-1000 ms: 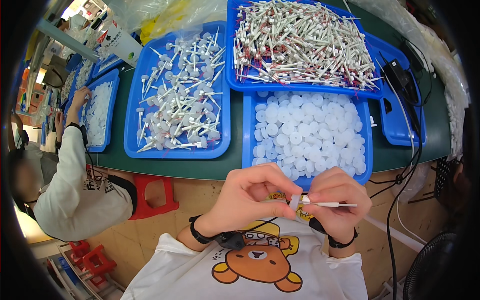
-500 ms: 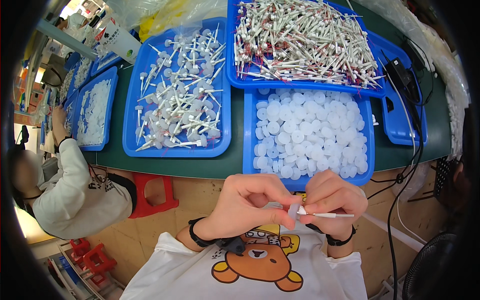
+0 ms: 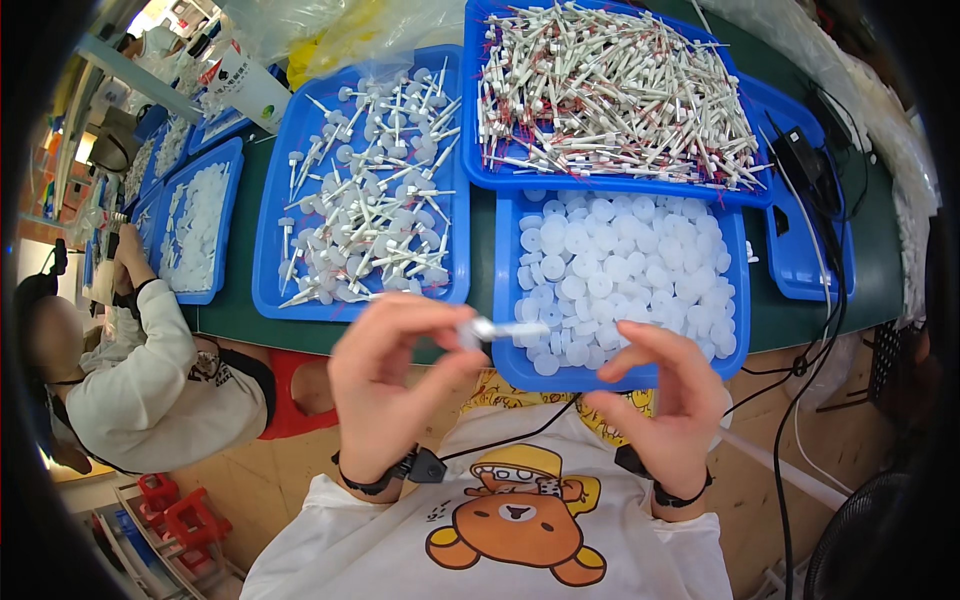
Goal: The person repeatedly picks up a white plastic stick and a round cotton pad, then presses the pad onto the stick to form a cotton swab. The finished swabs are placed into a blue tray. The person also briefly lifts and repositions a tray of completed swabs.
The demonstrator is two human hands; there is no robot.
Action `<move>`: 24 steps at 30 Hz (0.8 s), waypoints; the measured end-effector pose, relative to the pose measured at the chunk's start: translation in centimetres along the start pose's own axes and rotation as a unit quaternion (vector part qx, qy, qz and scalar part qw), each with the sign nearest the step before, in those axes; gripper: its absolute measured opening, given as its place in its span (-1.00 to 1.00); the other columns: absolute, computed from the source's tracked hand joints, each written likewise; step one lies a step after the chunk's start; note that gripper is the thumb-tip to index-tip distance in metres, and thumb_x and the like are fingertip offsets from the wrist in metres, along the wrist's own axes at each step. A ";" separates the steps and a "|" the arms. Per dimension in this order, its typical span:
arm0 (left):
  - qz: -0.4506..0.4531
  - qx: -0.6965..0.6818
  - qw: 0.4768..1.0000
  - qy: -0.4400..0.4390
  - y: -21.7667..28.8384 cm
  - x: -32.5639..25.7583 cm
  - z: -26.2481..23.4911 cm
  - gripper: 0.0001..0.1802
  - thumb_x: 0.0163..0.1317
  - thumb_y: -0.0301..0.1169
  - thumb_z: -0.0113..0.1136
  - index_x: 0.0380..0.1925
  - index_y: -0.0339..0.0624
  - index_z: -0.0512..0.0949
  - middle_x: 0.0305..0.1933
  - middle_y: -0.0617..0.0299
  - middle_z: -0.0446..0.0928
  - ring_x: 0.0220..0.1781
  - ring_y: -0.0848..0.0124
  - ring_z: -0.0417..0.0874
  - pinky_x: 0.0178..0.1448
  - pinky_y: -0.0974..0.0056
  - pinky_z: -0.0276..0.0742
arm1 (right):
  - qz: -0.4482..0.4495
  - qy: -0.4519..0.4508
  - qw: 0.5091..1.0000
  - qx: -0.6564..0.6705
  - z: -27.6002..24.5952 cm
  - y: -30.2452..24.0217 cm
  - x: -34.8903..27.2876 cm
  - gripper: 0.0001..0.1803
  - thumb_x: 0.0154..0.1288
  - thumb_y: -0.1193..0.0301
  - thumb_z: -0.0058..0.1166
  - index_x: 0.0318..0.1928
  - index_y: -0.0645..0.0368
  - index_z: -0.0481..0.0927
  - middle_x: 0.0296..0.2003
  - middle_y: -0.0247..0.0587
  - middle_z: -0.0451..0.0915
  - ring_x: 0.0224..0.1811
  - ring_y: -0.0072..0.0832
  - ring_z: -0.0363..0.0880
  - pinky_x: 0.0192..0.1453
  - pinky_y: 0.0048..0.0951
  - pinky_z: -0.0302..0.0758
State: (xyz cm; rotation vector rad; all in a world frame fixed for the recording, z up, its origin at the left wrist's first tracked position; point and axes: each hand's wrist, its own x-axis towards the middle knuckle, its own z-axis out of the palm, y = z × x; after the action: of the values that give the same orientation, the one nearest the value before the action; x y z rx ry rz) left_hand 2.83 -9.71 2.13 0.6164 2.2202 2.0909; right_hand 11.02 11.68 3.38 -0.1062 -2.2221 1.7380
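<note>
My left hand (image 3: 380, 375) pinches a translucent white disc (image 3: 468, 334) between thumb and fingertips. A white stick-like piece (image 3: 518, 330) projects from the disc toward the right; both are slightly blurred. With fingers apart and nothing between them, my right hand (image 3: 668, 390) hovers by the near edge of a blue tray (image 3: 505, 300). That tray holds a heap of loose translucent discs (image 3: 620, 270). To its left, another blue tray (image 3: 264, 280) contains sticks joined to discs (image 3: 365, 200). A third blue tray (image 3: 474, 150) overlaps the disc tray's far end, piled with white sticks with thin red wires (image 3: 615, 90).
The trays stand on a green table (image 3: 230, 315). A black adapter (image 3: 800, 155) and cables lie at the right over another blue tray (image 3: 800, 265). A white cup (image 3: 245, 90) stands far left. A co-worker in a white sleeve (image 3: 150, 350) sits left, near a red stool (image 3: 300, 390).
Both hands were together on the disc and stick. They have parted: my left hand has moved left and up with the joined piece, while my right hand has let go and opened.
</note>
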 end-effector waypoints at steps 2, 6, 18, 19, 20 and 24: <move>-0.002 0.106 0.986 0.129 -0.6 1.0 -1.5 -0.59 0.03 -0.73 0.36 -0.05 -0.36 0.59 -0.10 0.17 0.53 -0.16 0.46 0.59 -0.05 0.39 0.52 | -0.001 0.019 0.999 -0.050 -1.2 -0.2 0.4 -0.70 0.01 0.67 0.35 -0.17 0.26 0.68 -0.40 -0.23 0.66 -0.35 -0.48 0.60 -0.23 -0.49 0.47; 0.044 0.458 0.875 0.153 -1.2 2.2 -2.8 -0.54 0.08 -0.49 0.43 0.03 -0.20 0.58 0.23 -0.02 0.44 0.27 0.05 0.47 0.31 0.10 0.39 | -0.022 0.000 0.980 -0.196 -3.1 -1.0 2.5 -0.80 0.10 0.61 0.29 -0.22 0.29 0.65 -0.43 -0.17 0.64 -0.36 -0.43 0.62 -0.25 -0.47 0.47; 0.104 0.443 0.881 -0.132 -1.3 1.3 5.0 -0.71 0.04 -0.45 0.38 -0.21 -0.25 0.62 0.30 0.01 0.34 0.40 -0.05 0.22 0.38 -0.12 0.09 | -0.103 -0.142 0.885 -0.432 -1.1 -2.4 12.6 -0.89 0.17 0.50 0.21 -0.33 0.32 0.65 -0.43 -0.03 0.66 -0.33 -0.23 0.68 -0.21 -0.29 0.55; 0.100 0.444 0.881 -0.128 -1.7 1.3 5.2 -0.73 0.04 -0.46 0.37 -0.22 -0.26 0.61 0.30 -0.01 0.33 0.39 -0.05 0.21 0.37 -0.11 0.10 | -0.106 -0.165 0.875 -0.443 -0.3 -2.1 13.7 -0.88 0.17 0.49 0.20 -0.33 0.31 0.66 -0.43 -0.02 0.66 -0.32 -0.21 0.68 -0.20 -0.27 0.56; 0.098 0.447 0.880 -0.126 -1.7 1.4 5.5 -0.74 0.04 -0.47 0.37 -0.24 -0.27 0.61 0.30 -0.03 0.32 0.39 -0.05 0.20 0.37 -0.10 0.11 | -0.120 -0.167 0.870 -0.448 0.3 -1.5 14.8 -0.88 0.16 0.48 0.21 -0.32 0.29 0.66 -0.43 -0.02 0.66 -0.31 -0.19 0.68 -0.19 -0.25 0.56; 0.084 0.438 0.887 -0.121 -1.4 1.4 5.9 -0.77 0.03 -0.52 0.34 -0.26 -0.25 0.61 0.14 0.03 0.38 0.21 0.04 0.30 0.24 -0.02 0.21 | -0.188 -0.150 0.845 -0.478 2.3 1.5 17.6 -0.86 0.10 0.45 0.26 -0.32 0.24 0.66 -0.43 -0.02 0.65 -0.27 -0.12 0.68 -0.17 -0.19 0.58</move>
State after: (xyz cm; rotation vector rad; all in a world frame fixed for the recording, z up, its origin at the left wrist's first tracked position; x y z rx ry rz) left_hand 2.89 -3.65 0.59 1.0448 2.9364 0.8430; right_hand -6.48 14.33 5.04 0.3808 -2.8674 0.3468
